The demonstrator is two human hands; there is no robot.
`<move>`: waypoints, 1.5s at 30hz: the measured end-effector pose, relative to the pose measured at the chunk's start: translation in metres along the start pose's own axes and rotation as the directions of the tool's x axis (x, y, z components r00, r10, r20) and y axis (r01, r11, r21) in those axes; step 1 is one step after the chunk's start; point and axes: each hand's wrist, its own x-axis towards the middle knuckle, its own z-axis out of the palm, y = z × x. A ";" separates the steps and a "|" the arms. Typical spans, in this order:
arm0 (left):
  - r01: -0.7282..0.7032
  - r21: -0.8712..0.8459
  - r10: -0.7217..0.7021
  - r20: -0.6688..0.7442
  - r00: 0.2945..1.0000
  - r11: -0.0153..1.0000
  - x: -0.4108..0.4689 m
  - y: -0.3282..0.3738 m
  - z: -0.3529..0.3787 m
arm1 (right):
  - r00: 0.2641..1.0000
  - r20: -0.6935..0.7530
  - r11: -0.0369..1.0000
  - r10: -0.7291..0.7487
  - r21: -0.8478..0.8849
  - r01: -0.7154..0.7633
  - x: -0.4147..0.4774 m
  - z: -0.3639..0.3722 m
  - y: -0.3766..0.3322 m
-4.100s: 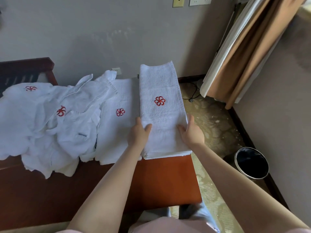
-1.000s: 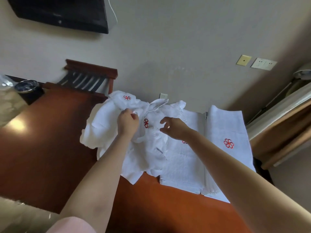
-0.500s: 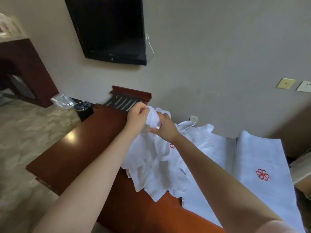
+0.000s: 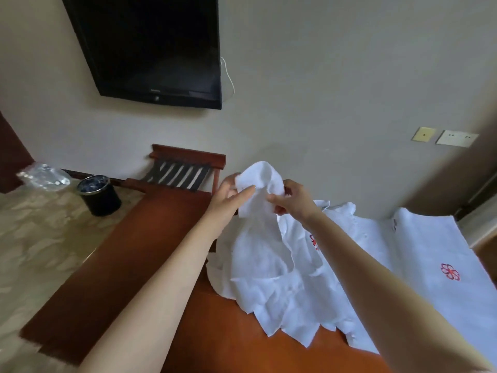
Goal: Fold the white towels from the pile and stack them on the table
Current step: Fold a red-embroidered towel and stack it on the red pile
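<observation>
i could read no words or numbers anywhere. the only signs were stitched marks: a red flower emblem on the folded towel at the right of the frame, and another like it on the towel pile at centre right. the television at the upper left bore a small logo on its lower bezel, too blurred for me to read.

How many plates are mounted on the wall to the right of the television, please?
2: a yellow plate and, just right of it, a white plate. The raised towel could hide others lower down.
</observation>
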 end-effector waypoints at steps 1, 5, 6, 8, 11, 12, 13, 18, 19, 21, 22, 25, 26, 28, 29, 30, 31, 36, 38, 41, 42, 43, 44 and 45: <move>0.009 -0.031 -0.009 0.019 1.000 0.999 0.004 -0.001 0.000 | 1.000 -0.006 1.000 0.010 0.023 -0.010 0.000 0.006 -0.002; 0.012 0.037 -0.015 0.089 0.996 0.999 0.016 -0.004 -0.011 | 0.999 -0.042 0.993 -0.017 0.115 0.021 0.017 0.029 -0.012; 0.018 0.055 -0.022 0.081 0.996 0.998 0.017 -0.006 -0.017 | 0.998 -0.051 0.992 -0.025 0.121 0.031 0.023 0.035 -0.017; 0.013 0.124 -0.024 0.083 0.996 0.992 0.020 -0.009 -0.031 | 0.994 -0.094 0.987 -0.061 0.146 0.074 0.035 0.048 -0.031; 0.026 0.224 -0.053 0.113 0.992 0.974 0.033 -0.009 -0.056 | 0.982 -0.174 0.973 -0.077 0.203 0.113 0.047 0.075 -0.053; 0.019 0.243 -0.047 0.110 0.993 0.970 0.038 -0.008 -0.064 | 0.976 -0.201 0.969 -0.087 0.208 0.129 0.051 0.086 -0.062; 0.007 0.251 -0.033 0.098 0.995 0.968 0.043 -0.006 -0.070 | 0.970 -0.222 0.968 -0.100 0.204 0.146 0.055 0.097 -0.072; -0.054 0.117 0.069 -0.125 0.990 0.992 0.075 -0.021 -0.122 | 0.951 -0.276 0.959 -0.143 0.199 0.202 0.076 0.156 -0.111; -0.057 0.099 0.068 -0.113 0.991 0.993 0.078 -0.029 -0.138 | 0.949 -0.285 0.960 -0.136 0.200 0.197 0.078 0.170 -0.110; -0.049 0.110 0.058 -0.078 0.995 0.993 0.085 -0.044 -0.176 | 0.954 -0.287 0.967 -0.092 0.203 0.154 0.084 0.204 -0.103; -0.019 0.116 0.028 -0.077 0.997 0.993 0.086 -0.052 -0.195 | 0.962 -0.267 0.975 -0.050 0.197 0.105 0.085 0.221 -0.096; 0.081 0.090 -0.070 -0.117 0.991 0.993 0.083 -0.075 -0.244 | 0.974 -0.212 0.990 0.080 0.130 -0.053 0.085 0.261 -0.073; 0.099 0.089 -0.087 -0.126 0.988 0.991 0.082 -0.080 -0.257 | 0.977 -0.187 0.991 0.099 0.108 -0.080 0.085 0.270 -0.065; 0.117 0.144 -0.095 -0.148 0.984 0.983 0.084 -0.088 -0.280 | 0.984 -0.116 0.991 0.133 0.046 -0.129 0.085 0.287 -0.047; 0.116 0.175 -0.090 -0.151 0.984 0.978 0.085 -0.091 -0.290 | 0.987 -0.053 0.989 0.150 0.022 -0.149 0.084 0.295 -0.036; 0.121 0.203 -0.088 -0.165 0.982 0.972 0.086 -0.093 -0.299 | 0.984 0.040 0.985 0.171 -0.007 -0.171 0.084 0.305 -0.024; 0.139 0.221 -0.096 -0.191 0.977 0.965 0.085 -0.096 -0.307 | 0.966 0.152 0.977 0.211 -0.060 -0.204 0.081 0.314 -0.011; 0.179 0.406 -0.098 -0.212 0.972 0.896 0.086 -0.090 -0.334 | 0.839 0.410 0.921 0.357 -0.306 -0.242 0.057 0.362 0.032; 0.164 0.407 -0.083 -0.207 0.975 0.898 0.092 -0.080 -0.348 | 0.859 0.330 0.885 0.391 -0.390 -0.253 0.051 0.379 0.038; 0.119 0.471 -0.031 -0.190 0.981 0.874 0.105 -0.071 -0.374 | 0.895 0.176 0.843 0.411 -0.447 -0.299 0.064 0.397 0.036; 0.092 0.501 -0.002 -0.176 0.984 0.861 0.110 -0.073 -0.385 | 0.903 0.152 0.851 0.403 -0.427 -0.307 0.071 0.402 0.031; 0.066 0.529 0.022 -0.159 0.987 0.846 0.116 -0.077 -0.396 | 0.912 0.140 0.860 0.386 -0.412 -0.301 0.078 0.408 0.026; 0.042 0.552 0.042 -0.139 0.989 0.833 0.123 -0.081 -0.408 | 0.921 0.115 0.863 0.371 -0.410 -0.296 0.086 0.412 0.021; 0.028 0.573 0.047 -0.116 0.992 0.819 0.129 -0.086 -0.420 | 0.931 0.079 0.862 0.357 -0.411 -0.296 0.090 0.418 0.016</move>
